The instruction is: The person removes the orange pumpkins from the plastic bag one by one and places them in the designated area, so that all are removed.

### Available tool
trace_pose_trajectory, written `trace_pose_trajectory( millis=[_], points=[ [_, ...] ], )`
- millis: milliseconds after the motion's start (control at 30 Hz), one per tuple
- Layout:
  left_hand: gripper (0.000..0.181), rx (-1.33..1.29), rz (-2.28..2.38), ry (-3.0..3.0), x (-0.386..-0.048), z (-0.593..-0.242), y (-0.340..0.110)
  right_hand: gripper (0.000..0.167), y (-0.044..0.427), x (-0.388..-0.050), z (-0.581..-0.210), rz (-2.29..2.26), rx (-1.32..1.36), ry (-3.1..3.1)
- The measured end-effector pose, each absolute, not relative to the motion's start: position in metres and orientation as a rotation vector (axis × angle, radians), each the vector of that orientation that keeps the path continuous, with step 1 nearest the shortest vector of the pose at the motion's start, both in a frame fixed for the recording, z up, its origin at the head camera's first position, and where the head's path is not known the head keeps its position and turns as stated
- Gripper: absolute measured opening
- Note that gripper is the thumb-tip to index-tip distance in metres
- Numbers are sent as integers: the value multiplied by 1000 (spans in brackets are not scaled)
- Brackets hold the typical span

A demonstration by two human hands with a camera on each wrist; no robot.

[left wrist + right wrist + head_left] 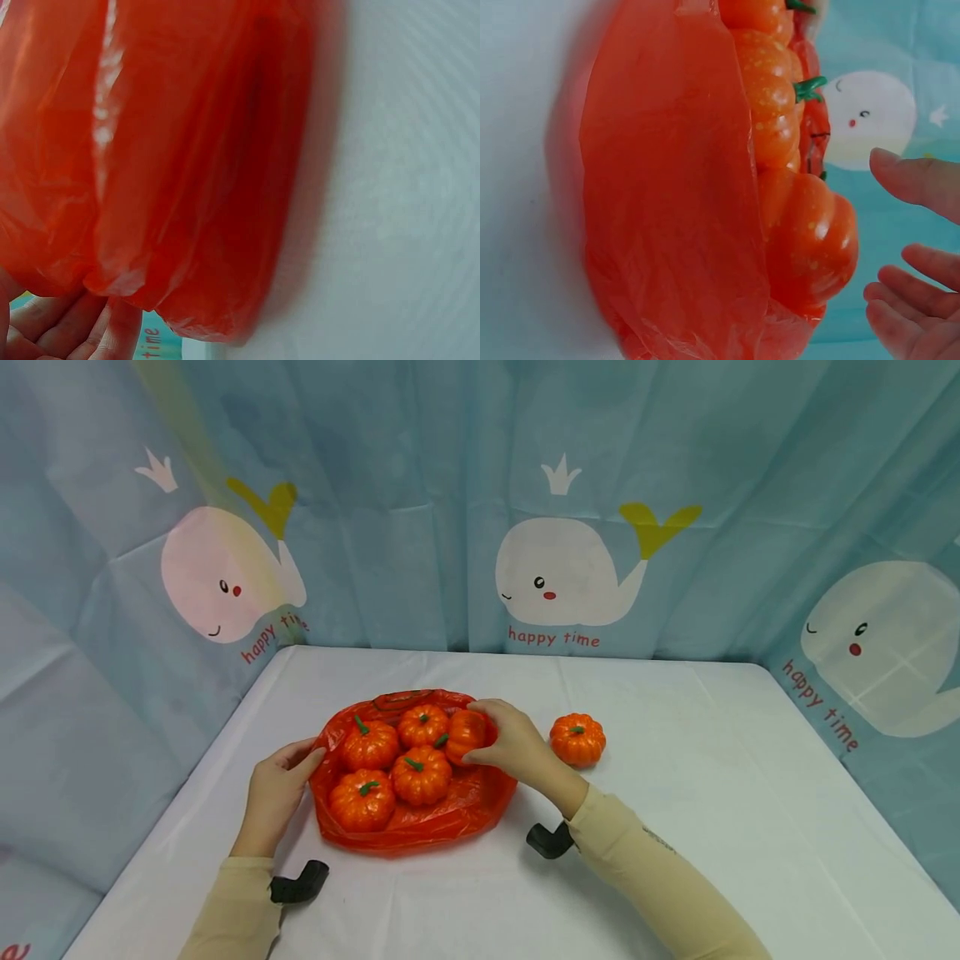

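Note:
A red plastic bag [420, 831] lies with its mouth open on the table, several small orange pumpkins [363, 800] with green stems inside. At the bag's left rim my left hand [276, 793] pinches the plastic between thumb and fingers; the left wrist view shows mostly the bag's side [187, 150]. Over the right rim, my right hand [517, 739] has its thumb and fingers spread around a tilted pumpkin [467, 735]. In the right wrist view, a gap shows between that hand [922, 255] and the pumpkin [810, 236]. Another pumpkin [577, 740] sits outside the bag, on the right.
A white cloth covers the table [675, 760]. Blue curtains [420, 527] printed with whales enclose its back and sides. Black curved pieces [300, 883] stick out near both wrists.

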State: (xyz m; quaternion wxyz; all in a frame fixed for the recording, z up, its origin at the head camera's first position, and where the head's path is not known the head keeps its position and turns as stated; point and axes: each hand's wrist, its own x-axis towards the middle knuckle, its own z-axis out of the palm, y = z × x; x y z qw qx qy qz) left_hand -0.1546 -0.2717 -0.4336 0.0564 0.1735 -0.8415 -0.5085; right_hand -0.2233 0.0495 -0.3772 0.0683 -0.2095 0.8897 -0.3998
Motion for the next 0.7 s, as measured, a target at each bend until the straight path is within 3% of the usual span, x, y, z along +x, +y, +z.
trace_pose_trajectory(
  millis=[700],
  points=[
    [60, 546, -1556, -2550, -154, -433, -271, 67, 33, -233, -390, -1012, -733, 2734]
  ],
)
